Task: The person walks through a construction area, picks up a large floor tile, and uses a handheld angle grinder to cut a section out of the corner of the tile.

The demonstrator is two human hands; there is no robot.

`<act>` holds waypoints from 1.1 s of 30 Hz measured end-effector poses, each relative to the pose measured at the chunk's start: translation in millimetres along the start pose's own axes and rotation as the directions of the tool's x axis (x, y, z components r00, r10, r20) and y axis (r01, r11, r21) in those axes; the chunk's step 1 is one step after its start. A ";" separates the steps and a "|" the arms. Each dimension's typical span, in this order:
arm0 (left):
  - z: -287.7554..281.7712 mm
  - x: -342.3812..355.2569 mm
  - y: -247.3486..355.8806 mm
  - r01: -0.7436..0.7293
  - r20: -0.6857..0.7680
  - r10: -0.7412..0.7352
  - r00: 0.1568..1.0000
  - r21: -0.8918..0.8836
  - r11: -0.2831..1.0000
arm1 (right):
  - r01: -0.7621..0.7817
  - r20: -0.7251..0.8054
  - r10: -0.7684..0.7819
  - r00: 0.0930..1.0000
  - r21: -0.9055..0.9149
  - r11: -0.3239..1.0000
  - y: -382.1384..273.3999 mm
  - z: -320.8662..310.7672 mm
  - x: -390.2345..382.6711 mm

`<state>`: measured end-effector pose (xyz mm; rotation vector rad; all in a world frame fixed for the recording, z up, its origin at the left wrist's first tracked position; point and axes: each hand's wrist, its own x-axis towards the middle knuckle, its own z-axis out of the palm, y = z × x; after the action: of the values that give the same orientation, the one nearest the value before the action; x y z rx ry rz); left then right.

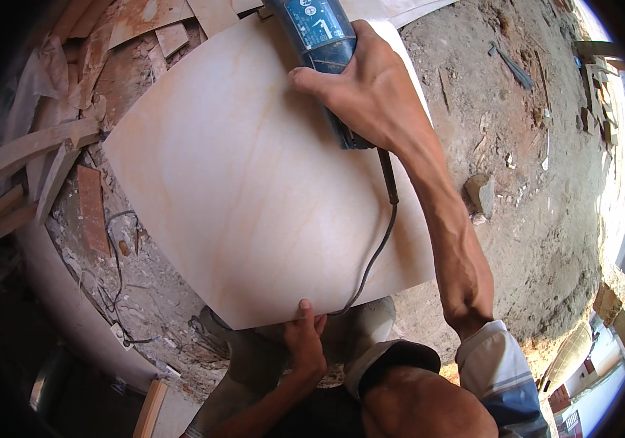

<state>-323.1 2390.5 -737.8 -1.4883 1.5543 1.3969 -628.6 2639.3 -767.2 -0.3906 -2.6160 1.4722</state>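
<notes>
A large cream tile (254, 197) with faint orange veins lies flat in front of me. My right hand (367, 87) is wrapped round the body of a blue angle grinder (319, 36) over the tile's far part. The grinder's front end runs out of the picture at the top, so its disc is hidden. From its rear a black power cord (382, 252) trails across the tile to the near edge. My left hand (305, 336) grips that near edge, thumb on top and fingers mostly underneath.
Broken tile pieces (151, 22) and wooden boards (42, 150) are heaped at the far left. A reddish-brown strip (93, 210) and a loose dark wire (116, 270) lie left of the tile. Rough ground on the right bears a stone (480, 193) and a dark scrap (512, 67).
</notes>
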 end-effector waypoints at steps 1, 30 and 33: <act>0.0 0.4 -1.3 -0.004 0.009 0.004 1.000 0.006 1.000 | -0.010 0.003 0.010 1.000 -0.004 1.000 -0.2 -3.9 -0.3; 3.3 -1.8 -1.8 -0.011 0.013 0.011 1.000 -0.002 1.000 | -0.154 0.134 0.159 0.978 -0.046 0.987 -1.1 -13.5 1.1; 2.2 -1.5 -3.1 -0.015 0.019 0.015 1.000 0.000 1.000 | -0.159 0.142 0.166 0.976 -0.060 0.985 -1.9 -14.6 2.6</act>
<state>-320.4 2393.5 -738.0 -1.4626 1.5567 1.4150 -628.2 2651.1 -758.0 -0.5333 -2.7985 1.5441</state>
